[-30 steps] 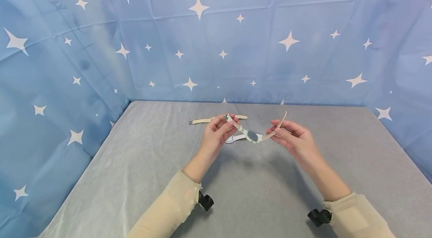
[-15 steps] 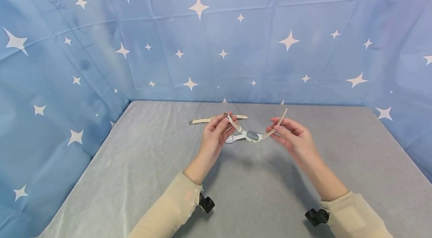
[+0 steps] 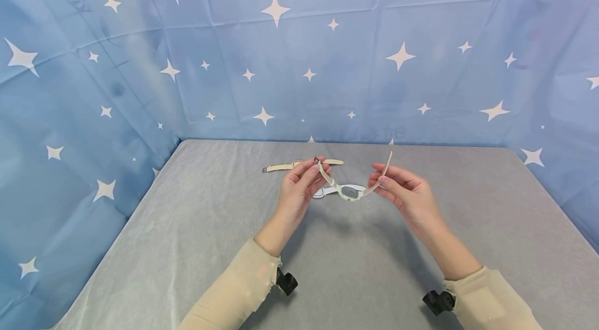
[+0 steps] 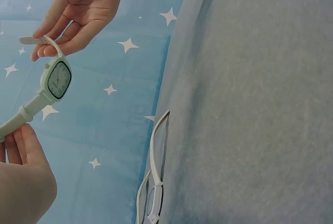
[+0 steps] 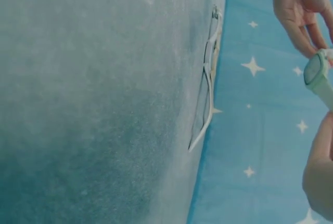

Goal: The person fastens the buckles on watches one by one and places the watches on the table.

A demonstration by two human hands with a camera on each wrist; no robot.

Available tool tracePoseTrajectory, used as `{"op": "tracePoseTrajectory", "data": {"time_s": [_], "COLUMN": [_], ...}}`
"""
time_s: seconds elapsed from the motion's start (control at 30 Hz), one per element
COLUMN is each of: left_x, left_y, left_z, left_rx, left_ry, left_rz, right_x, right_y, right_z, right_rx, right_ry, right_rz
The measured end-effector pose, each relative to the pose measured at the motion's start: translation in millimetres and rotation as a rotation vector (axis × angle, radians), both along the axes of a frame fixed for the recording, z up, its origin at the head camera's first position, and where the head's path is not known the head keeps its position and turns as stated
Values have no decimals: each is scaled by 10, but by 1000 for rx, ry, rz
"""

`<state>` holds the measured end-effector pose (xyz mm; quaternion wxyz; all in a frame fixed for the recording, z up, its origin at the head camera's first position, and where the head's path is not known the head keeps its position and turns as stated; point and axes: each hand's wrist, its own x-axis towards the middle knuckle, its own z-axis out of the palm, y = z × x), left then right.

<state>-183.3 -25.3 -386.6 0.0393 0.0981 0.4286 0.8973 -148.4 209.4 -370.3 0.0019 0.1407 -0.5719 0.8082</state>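
Note:
A pale green wristwatch (image 3: 349,193) with a squarish face is held up above the table between both hands. The left hand (image 3: 297,189) pinches the buckle end of its strap between thumb and fingers. On the other side, the right hand (image 3: 409,195) pinches the holed strap, whose free tip sticks up past the fingers. The dial and side crown of the watch (image 4: 59,80) show in the left wrist view. Behind it on the table lies a white wristwatch (image 3: 327,192), partly hidden. Farther back, a cream wristwatch (image 3: 279,167) is partly covered by the left hand.
A grey cloth covers the table (image 3: 365,273). Its back edge meets a blue curtain (image 3: 327,49) with white stars, which also hangs along the sides. A small black camera (image 3: 286,281) sits at the left sleeve, another black camera (image 3: 439,301) at the right.
The held watch has tilted, so its face now turns more toward the head camera. Its free strap tip has shifted slightly left, and the right hand has come slightly inward.

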Motion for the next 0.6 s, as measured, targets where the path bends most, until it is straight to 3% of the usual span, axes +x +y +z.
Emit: {"op": "tracePoseTrajectory", "data": {"time_s": [0.3,0.6], "left_x": [23,50], "left_y": [12,12], "left_z": [5,22], "left_rx": [-83,-148], "left_ry": [53,71], "left_rz": [-3,6], "right_x": [-3,-2], "right_y": [-33,-105], "right_z": [-23,-18], "right_rx": [117,268], "right_ry": [25,161], "right_rz": [-1,-93]}}
